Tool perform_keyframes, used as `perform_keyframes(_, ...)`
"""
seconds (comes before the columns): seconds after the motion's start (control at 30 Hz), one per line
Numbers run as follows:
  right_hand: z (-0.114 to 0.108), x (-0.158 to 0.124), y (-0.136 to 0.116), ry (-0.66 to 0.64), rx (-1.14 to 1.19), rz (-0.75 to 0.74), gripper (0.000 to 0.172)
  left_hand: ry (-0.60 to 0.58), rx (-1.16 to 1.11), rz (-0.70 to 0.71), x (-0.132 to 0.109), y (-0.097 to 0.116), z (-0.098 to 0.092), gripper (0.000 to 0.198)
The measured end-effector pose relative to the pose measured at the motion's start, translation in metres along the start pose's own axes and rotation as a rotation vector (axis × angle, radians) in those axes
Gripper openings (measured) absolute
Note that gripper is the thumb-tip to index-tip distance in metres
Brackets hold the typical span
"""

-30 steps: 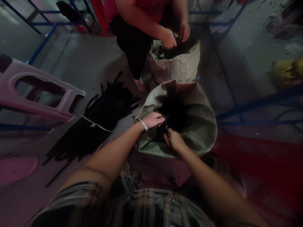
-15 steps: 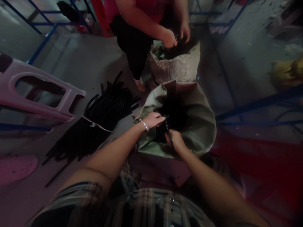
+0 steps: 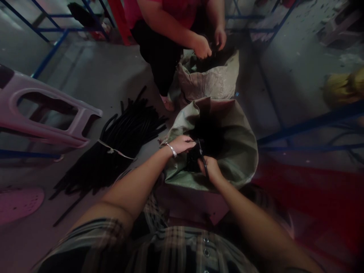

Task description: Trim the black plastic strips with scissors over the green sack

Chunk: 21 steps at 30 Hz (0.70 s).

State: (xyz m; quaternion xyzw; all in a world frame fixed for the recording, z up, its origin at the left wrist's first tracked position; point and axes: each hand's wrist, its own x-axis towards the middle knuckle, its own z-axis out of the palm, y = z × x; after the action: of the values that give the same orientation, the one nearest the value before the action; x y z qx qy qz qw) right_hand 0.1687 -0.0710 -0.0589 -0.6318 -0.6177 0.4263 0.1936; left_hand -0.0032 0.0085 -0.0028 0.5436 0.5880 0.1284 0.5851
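Observation:
My right hand [image 3: 211, 169] is closed round the dark handles of a pair of scissors [image 3: 202, 152], whose blades point up and away from me. Just left of the blades, my left hand [image 3: 183, 144], with a silver bracelet on its wrist, pinches a small black piece [image 3: 194, 152]; its exact shape is lost in the dark. Both hands are over the near left part of an open greenish woven sack [image 3: 241, 151]. Deep shadow hides most of what lies inside the sack.
A bundle of black rubber-like strips [image 3: 127, 132], tied with a pale string, lies on the floor at left. A pink plastic stool [image 3: 57, 102] stands beyond it. Opposite, a co-worker [image 3: 176, 26] works over a second sack [image 3: 210, 81]. Blue metal bars [image 3: 313, 123] run at right.
The scissors' blades and my left fingertips have shifted slightly, and more of the black piece shows between them. The co-worker's hands have moved a little. Both sacks stay put.

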Motion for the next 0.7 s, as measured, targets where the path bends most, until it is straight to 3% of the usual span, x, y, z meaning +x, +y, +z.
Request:
perform_keyframes(0.4,-0.001,0.003,0.001,0.041,0.048,-0.005,0.034,0.058,-0.077,-0.018,0.003,-0.002,-0.001,0.023)
perform_keyframes(0.7,-0.001,0.000,-0.001,-0.144,-0.066,-0.029,0.022,0.058,-0.284,0.017,0.008,-0.003,0.003,0.009)
